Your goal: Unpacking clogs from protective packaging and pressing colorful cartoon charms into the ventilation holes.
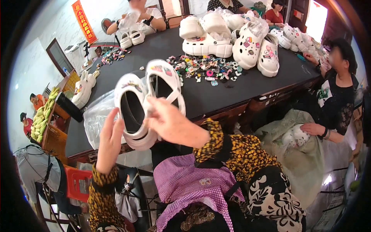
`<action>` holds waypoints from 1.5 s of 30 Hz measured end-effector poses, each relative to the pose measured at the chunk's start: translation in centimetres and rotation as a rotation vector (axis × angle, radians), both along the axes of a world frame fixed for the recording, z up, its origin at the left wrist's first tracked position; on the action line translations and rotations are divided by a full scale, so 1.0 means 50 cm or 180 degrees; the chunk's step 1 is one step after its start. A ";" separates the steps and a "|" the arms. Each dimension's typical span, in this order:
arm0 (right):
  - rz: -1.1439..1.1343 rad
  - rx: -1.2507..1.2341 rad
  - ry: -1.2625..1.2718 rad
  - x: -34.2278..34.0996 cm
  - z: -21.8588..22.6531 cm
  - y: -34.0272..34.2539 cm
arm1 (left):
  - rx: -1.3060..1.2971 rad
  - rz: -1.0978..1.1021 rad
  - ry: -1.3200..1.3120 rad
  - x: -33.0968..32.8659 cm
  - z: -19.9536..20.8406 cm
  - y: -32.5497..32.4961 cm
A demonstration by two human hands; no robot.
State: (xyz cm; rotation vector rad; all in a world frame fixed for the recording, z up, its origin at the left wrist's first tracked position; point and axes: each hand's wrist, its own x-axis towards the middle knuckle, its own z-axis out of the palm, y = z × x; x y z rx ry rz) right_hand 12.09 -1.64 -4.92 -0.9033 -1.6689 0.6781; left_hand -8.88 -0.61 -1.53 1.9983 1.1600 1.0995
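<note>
A pair of white clogs is held up over the near table edge: the left clog (127, 81) and the right clog (164, 68) stand side by side, toes away from me, coloured charms on their tops. My right hand (170, 121) is closed with thumb and fingers pinching their inner rims where they meet. Beside the left clog's outer side is my left hand (109, 141), fingers stretched upward; whether it touches the clog I cannot tell. Under and left of the pair lies a clear plastic bag (96, 129).
Loose charms (210, 71) lie heaped on the dark table (150, 54), below stacked white clogs (206, 45). More clogs (83, 91) and a black cylinder (69, 107) are at left. A co-worker (338, 92) sits at right, a hand on white clogs in a large bag (301, 166).
</note>
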 end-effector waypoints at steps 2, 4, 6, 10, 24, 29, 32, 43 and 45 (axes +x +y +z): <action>0.0142 0.0478 -0.0159 -0.042 -0.008 -0.002 | 0.0640 -0.0043 0.1032 -0.045 -0.037 0.055; 0.0274 0.0276 0.0055 -0.051 -0.021 0.000 | 0.0620 0.0011 0.1149 -0.044 -0.043 0.077; 0.0173 0.0292 0.0030 -0.031 -0.009 -0.011 | 0.0572 0.0046 0.1252 -0.035 -0.040 0.076; -0.0396 0.0766 -0.0064 0.042 0.026 -0.032 | 0.0845 0.0375 0.1094 0.003 0.010 0.064; -0.0477 0.0631 -0.0311 0.052 -0.010 0.016 | -0.1059 0.0061 0.1278 0.084 0.053 0.166; -0.0695 0.1194 -0.0708 0.000 -0.011 -0.037 | -0.0981 -0.0437 0.0344 0.076 0.028 0.179; -0.0764 0.1478 -0.0842 -0.013 -0.022 -0.057 | -0.0726 -0.0534 0.0305 0.072 0.031 0.173; 0.0708 0.0635 -0.0500 0.093 -0.037 -0.094 | 0.1917 -0.0128 0.2394 0.038 0.074 0.175; 0.0639 0.0409 -0.0520 0.123 -0.043 -0.086 | 0.1966 -0.0115 0.2603 0.033 0.065 0.178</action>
